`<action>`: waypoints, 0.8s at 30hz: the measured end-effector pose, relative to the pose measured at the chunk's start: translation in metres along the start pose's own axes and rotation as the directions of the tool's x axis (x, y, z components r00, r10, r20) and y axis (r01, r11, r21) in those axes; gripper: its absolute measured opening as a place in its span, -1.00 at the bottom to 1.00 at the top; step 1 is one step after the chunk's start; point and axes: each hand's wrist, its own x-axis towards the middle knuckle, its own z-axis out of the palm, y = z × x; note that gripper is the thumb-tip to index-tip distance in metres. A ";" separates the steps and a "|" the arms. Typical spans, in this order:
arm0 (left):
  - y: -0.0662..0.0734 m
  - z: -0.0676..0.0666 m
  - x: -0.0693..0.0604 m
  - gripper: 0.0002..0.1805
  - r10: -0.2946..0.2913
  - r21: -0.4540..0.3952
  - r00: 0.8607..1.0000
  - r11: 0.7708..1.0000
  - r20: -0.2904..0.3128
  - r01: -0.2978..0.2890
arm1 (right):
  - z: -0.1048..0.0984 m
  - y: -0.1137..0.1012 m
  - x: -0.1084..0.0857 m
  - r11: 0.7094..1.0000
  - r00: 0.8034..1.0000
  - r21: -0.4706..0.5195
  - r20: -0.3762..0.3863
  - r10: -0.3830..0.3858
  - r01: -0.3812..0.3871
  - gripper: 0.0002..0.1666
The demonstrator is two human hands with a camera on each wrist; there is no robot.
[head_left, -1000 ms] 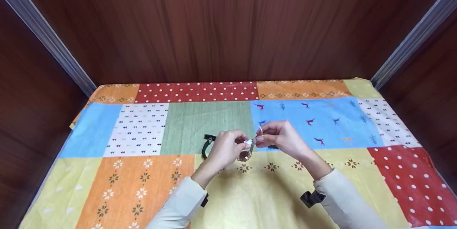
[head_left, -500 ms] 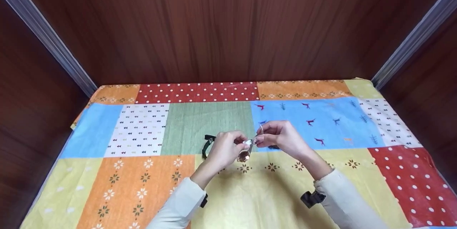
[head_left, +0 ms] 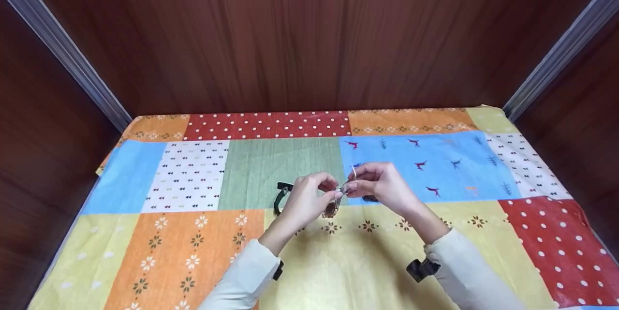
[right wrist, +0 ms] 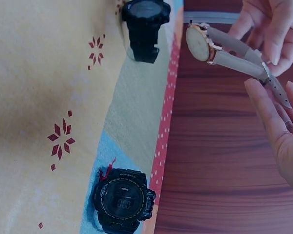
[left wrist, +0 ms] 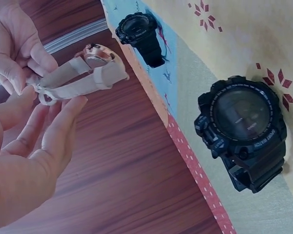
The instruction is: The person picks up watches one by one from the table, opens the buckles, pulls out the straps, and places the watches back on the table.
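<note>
A wristwatch (right wrist: 197,44) with a rose-gold case and pale strap hangs between the two hands, its strap looped through at the buckle (left wrist: 48,95). My left hand (head_left: 309,199) holds the strap near the buckle between thumb and fingers. Opposite it, my right hand (head_left: 384,186) pinches the strap's end; the punched tip (right wrist: 278,92) shows in the right wrist view. In the head view the watch case (head_left: 331,210) hangs below the fingertips, partly hidden. The left wrist view shows the right hand (left wrist: 14,44) close beside the left fingers.
A black sport watch (left wrist: 241,117) rests on the patchwork tablecloth (head_left: 285,165), behind my left hand. Another black sport watch (right wrist: 122,200) lies by the right hand, mostly hidden in the head view. A dark wood panel (head_left: 309,34) rises behind the table.
The left fingers have lifted and shifted slightly at the buckle, and less of the pale strap shows between them. The right hand stays nearly in place; the watch case hangs at about the same spot.
</note>
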 end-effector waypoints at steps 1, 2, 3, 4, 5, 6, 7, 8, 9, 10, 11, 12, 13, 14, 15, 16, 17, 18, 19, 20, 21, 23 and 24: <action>0.001 0.000 0.000 -0.91 0.005 0.005 1.000 1.000 -0.002 -0.005 | 0.000 0.000 0.000 1.000 1.000 0.003 0.001 0.002 -0.002 -0.77; 0.001 0.001 0.000 -0.92 0.008 0.012 1.000 1.000 -0.003 -0.008 | 0.001 0.000 0.000 1.000 1.000 -0.001 0.003 0.001 -0.001 -0.76; 0.002 0.001 0.001 -0.93 0.012 0.020 1.000 1.000 -0.002 -0.012 | 0.001 0.000 0.000 1.000 1.000 -0.005 0.006 -0.002 0.002 -0.76; 0.003 0.001 0.001 -0.94 0.010 0.028 1.000 1.000 -0.001 -0.010 | 0.001 0.000 0.000 1.000 1.000 -0.011 0.009 -0.005 0.005 -0.76; 0.003 0.002 0.001 -0.95 0.009 0.038 1.000 0.999 0.002 -0.009 | 0.001 0.000 0.000 1.000 1.000 -0.016 0.011 -0.007 0.007 -0.77; 0.003 0.002 0.001 -0.97 0.009 0.046 1.000 0.999 0.002 -0.009 | 0.002 0.000 0.000 1.000 1.000 -0.020 0.013 -0.008 0.008 -0.78; 0.004 0.003 0.002 -0.98 0.011 0.055 1.000 0.998 0.002 -0.011 | 0.002 0.000 0.000 1.000 1.000 -0.021 0.013 -0.008 0.008 -0.79; 0.004 0.003 0.002 -0.99 0.013 0.064 1.000 0.998 0.002 -0.013 | 0.002 0.000 0.000 1.000 1.000 -0.023 0.011 -0.007 0.007 -0.80; 0.004 0.003 0.002 -0.98 0.011 0.068 1.000 0.998 0.003 -0.011 | 0.003 0.000 0.000 1.000 1.000 -0.023 0.010 -0.007 0.007 -0.80; 0.004 0.004 0.002 -0.98 0.009 0.068 1.000 0.998 0.004 -0.009 | 0.003 0.000 0.000 1.000 1.000 -0.023 0.009 -0.008 0.008 -0.80; 0.004 0.004 0.002 -0.97 0.008 0.069 1.000 0.998 0.005 -0.009 | 0.003 0.000 0.000 1.000 1.000 -0.023 0.007 -0.008 0.008 -0.80; 0.005 0.005 0.002 -0.96 0.007 0.066 1.000 0.998 0.007 -0.007 | 0.003 0.000 0.000 1.000 1.000 -0.022 0.005 -0.009 0.009 -0.80; 0.004 0.005 0.002 -0.95 0.005 0.063 1.000 0.998 0.009 -0.006 | 0.003 0.000 0.000 1.000 1.000 -0.023 0.004 -0.010 0.011 -0.80; 0.005 0.005 0.002 -0.96 0.004 0.061 1.000 0.998 0.012 -0.004 | 0.003 0.000 0.000 1.000 1.000 -0.025 0.003 -0.013 0.013 -0.81; 0.005 0.005 0.002 -0.95 0.002 0.059 1.000 0.998 0.015 -0.003 | 0.004 0.000 0.000 1.000 1.000 -0.027 0.003 -0.016 0.016 -0.80; 0.004 0.005 0.002 -0.95 0.006 0.061 1.000 0.998 0.018 -0.007 | 0.004 0.000 0.000 0.999 1.000 -0.029 0.003 -0.017 0.017 -0.80; 0.004 0.006 0.002 -0.95 0.009 0.063 1.000 0.998 0.020 -0.010 | 0.004 0.000 0.000 0.999 1.000 -0.032 0.002 -0.016 0.016 -0.80; 0.004 0.006 0.003 -0.95 0.011 0.063 1.000 0.998 0.022 -0.013 | 0.004 0.000 0.000 0.999 1.000 -0.035 0.002 -0.015 0.015 -0.79; 0.004 0.006 0.003 -0.95 0.011 0.063 1.000 0.998 0.026 -0.012 | 0.004 0.000 0.001 0.999 1.000 -0.039 0.001 -0.014 0.014 -0.79; 0.004 0.006 0.003 -0.95 0.010 0.064 0.999 0.998 0.030 -0.012 | 0.004 0.001 0.001 0.999 1.000 -0.041 0.000 -0.012 0.012 -0.79; 0.004 0.006 0.003 -0.95 0.008 0.065 0.999 0.998 0.034 -0.010 | 0.004 0.001 0.001 0.999 1.000 -0.041 -0.001 -0.009 0.009 -0.78; 0.004 0.006 0.003 -0.96 0.001 0.062 0.999 0.998 0.041 -0.003 | 0.004 0.001 0.001 0.999 1.000 -0.044 -0.004 -0.004 0.004 -0.79; 0.004 0.006 0.003 -0.95 -0.003 0.063 0.999 0.998 0.044 0.000 | 0.004 0.001 0.001 0.999 1.000 -0.045 -0.007 -0.003 0.003 -0.79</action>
